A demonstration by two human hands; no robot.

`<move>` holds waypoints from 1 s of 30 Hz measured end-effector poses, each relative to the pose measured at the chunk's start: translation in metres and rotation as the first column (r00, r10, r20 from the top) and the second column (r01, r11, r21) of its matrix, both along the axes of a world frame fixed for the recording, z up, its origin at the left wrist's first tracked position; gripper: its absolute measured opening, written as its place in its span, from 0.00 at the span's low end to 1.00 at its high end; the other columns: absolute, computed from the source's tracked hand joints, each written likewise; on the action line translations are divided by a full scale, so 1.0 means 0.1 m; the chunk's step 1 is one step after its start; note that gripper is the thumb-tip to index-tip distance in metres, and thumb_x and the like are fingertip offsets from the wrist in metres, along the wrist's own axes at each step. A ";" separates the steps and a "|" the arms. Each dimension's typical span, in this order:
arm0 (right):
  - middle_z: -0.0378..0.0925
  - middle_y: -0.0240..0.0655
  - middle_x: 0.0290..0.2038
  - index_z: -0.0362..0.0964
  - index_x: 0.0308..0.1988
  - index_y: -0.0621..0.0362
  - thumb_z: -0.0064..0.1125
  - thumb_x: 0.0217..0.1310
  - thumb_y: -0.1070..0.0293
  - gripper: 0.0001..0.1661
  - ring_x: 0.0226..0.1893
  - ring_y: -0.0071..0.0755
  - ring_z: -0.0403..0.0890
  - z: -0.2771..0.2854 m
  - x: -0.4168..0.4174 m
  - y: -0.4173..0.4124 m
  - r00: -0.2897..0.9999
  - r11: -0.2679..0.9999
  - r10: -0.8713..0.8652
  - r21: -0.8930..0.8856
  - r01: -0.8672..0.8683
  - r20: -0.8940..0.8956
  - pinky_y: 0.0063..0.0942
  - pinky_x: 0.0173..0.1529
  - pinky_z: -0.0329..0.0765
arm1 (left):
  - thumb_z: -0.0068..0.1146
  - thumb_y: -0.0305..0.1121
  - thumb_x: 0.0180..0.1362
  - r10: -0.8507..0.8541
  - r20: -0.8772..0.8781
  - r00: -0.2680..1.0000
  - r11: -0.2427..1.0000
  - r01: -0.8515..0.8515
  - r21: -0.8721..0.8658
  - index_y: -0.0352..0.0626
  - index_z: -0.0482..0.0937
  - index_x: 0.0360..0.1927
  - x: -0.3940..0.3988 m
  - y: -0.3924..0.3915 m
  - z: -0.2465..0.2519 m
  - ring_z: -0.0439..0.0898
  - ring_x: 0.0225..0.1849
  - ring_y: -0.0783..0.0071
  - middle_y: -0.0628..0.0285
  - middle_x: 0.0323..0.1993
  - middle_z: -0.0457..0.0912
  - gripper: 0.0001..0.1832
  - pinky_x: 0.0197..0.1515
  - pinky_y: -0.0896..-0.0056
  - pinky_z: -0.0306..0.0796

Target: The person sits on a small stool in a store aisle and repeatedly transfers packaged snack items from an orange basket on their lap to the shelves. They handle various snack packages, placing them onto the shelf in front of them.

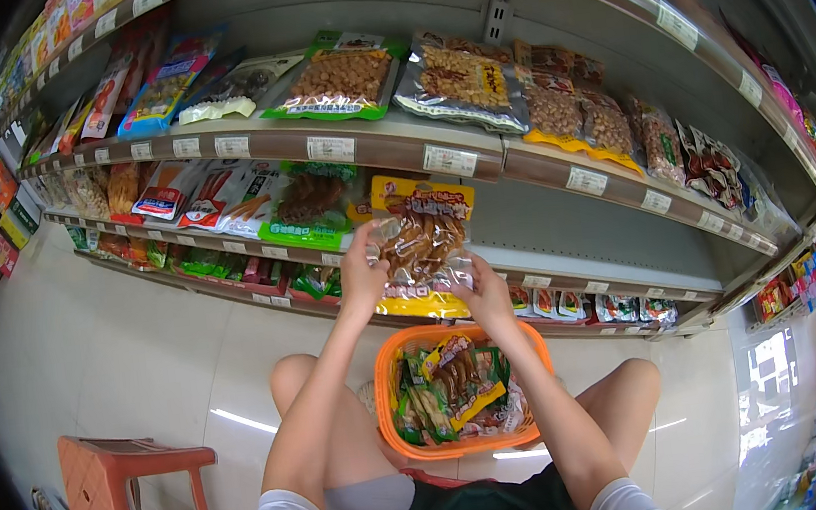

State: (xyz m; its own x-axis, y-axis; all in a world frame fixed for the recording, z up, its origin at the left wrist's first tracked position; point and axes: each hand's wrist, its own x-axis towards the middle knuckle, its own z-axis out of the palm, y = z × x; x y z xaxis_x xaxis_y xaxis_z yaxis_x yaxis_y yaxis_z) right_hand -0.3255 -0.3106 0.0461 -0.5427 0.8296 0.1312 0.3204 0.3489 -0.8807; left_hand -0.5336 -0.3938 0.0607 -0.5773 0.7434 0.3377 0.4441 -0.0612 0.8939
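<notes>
Between my two hands is a yellow plastic snack packet (426, 245) with a clear window showing brown pieces inside. My left hand (364, 269) grips its left edge, and my right hand (486, 290) grips its lower right edge. The packet is held upright in front of the lower shelf. Below it, an orange plastic basket (391, 438) stands between my knees. Inside the basket lie a similar yellow packet (465, 377) and several green packets (421, 404).
The middle shelf (266, 139) carries several bagged snacks, among them a green-edged bag (339, 78). Left of the held packet, a green packet (311, 202) lies on the lower shelf. An orange plastic stool (104, 501) rests on its side on the tiled floor (151, 322).
</notes>
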 end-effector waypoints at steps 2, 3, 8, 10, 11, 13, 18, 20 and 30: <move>0.83 0.42 0.42 0.58 0.66 0.69 0.62 0.57 0.78 0.38 0.38 0.34 0.82 -0.10 -0.21 0.19 0.998 0.995 -0.034 0.095 0.039 -0.053 0.28 0.44 0.77 | 0.57 0.12 0.45 0.043 -0.055 0.998 0.998 -0.041 0.048 0.45 0.72 0.57 -0.16 0.17 0.08 0.80 0.42 0.55 0.54 0.39 0.80 0.32 0.44 0.64 0.73; 0.84 0.42 0.38 0.59 0.65 0.69 0.63 0.56 0.77 0.38 0.34 0.37 0.83 -0.06 -0.34 0.22 0.996 0.989 -0.042 0.138 0.053 -0.080 0.30 0.41 0.78 | 0.57 0.12 0.45 0.076 -0.068 0.995 0.996 -0.073 0.050 0.44 0.73 0.56 -0.24 0.24 0.07 0.80 0.41 0.54 0.53 0.39 0.81 0.31 0.43 0.63 0.73; 0.84 0.47 0.39 0.58 0.66 0.65 0.61 0.56 0.79 0.39 0.39 0.40 0.85 -0.01 -0.81 0.41 0.996 0.995 -0.055 0.084 0.060 -0.064 0.35 0.44 0.80 | 0.56 0.11 0.44 0.235 -0.162 0.958 0.971 -0.226 0.073 0.42 0.78 0.51 -0.68 0.63 -0.28 0.81 0.42 0.48 0.51 0.39 0.83 0.28 0.42 0.58 0.75; 0.83 0.48 0.41 0.66 0.62 0.63 0.63 0.56 0.77 0.33 0.41 0.41 0.85 -0.06 -0.88 0.55 0.994 0.990 -0.064 0.127 0.052 0.089 0.33 0.45 0.80 | 0.54 0.10 0.43 0.243 -0.188 0.952 0.968 -0.227 0.103 0.43 0.78 0.51 -0.69 0.71 -0.25 0.82 0.41 0.48 0.51 0.40 0.83 0.29 0.41 0.59 0.75; 0.83 0.49 0.43 0.70 0.60 0.62 0.64 0.55 0.76 0.31 0.42 0.41 0.85 -0.08 -0.90 0.61 0.984 0.988 -0.070 0.149 0.045 0.165 0.33 0.46 0.80 | 0.53 0.09 0.42 0.238 -0.189 0.953 0.968 -0.217 0.124 0.43 0.78 0.51 -0.68 0.75 -0.24 0.82 0.41 0.48 0.51 0.40 0.84 0.29 0.41 0.59 0.75; 0.82 0.51 0.44 0.75 0.54 0.63 0.65 0.54 0.76 0.24 0.43 0.46 0.84 -0.15 -0.96 0.64 0.980 0.980 -0.070 0.198 0.032 0.188 0.34 0.47 0.79 | 0.51 0.08 0.41 0.227 -0.179 0.957 0.966 -0.199 0.163 0.43 0.78 0.52 -0.70 0.80 -0.22 0.82 0.41 0.50 0.52 0.40 0.84 0.31 0.41 0.59 0.76; 0.82 0.51 0.44 0.79 0.49 0.61 0.64 0.54 0.75 0.19 0.44 0.52 0.83 -0.35 -1.01 0.66 0.966 0.958 -0.119 0.281 0.051 0.228 0.37 0.50 0.77 | 0.47 0.07 0.39 0.162 -0.145 0.976 0.976 -0.137 0.168 0.44 0.78 0.51 -0.80 0.90 -0.39 0.83 0.40 0.53 0.53 0.40 0.84 0.33 0.39 0.60 0.76; 0.81 0.51 0.44 0.79 0.49 0.60 0.63 0.54 0.76 0.20 0.43 0.53 0.82 -0.38 -1.02 0.65 0.969 0.956 -0.119 0.290 0.053 0.215 0.38 0.50 0.77 | 0.49 0.07 0.39 0.170 -0.162 0.972 0.981 -0.152 0.120 0.43 0.77 0.50 -0.84 0.89 -0.45 0.82 0.40 0.52 0.53 0.40 0.84 0.32 0.40 0.59 0.76; 0.79 0.52 0.46 0.79 0.46 0.60 0.63 0.51 0.79 0.18 0.46 0.56 0.81 -0.43 -1.08 0.69 0.953 0.942 -0.172 0.323 0.086 0.248 0.42 0.49 0.77 | 0.57 0.10 0.36 0.301 -0.432 0.850 0.950 -0.306 0.059 0.42 0.77 0.51 -0.92 0.91 -0.62 0.76 0.44 0.46 0.54 0.38 0.83 0.33 0.46 0.50 0.72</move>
State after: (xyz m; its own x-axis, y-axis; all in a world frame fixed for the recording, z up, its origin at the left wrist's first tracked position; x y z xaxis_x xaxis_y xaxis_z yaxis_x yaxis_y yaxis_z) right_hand -0.4339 -0.2417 0.0033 -0.4840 0.8376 0.2533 0.5907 0.5263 -0.6116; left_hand -0.6261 -0.3028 -0.0009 -0.5740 0.5605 0.5970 0.7789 0.1489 0.6092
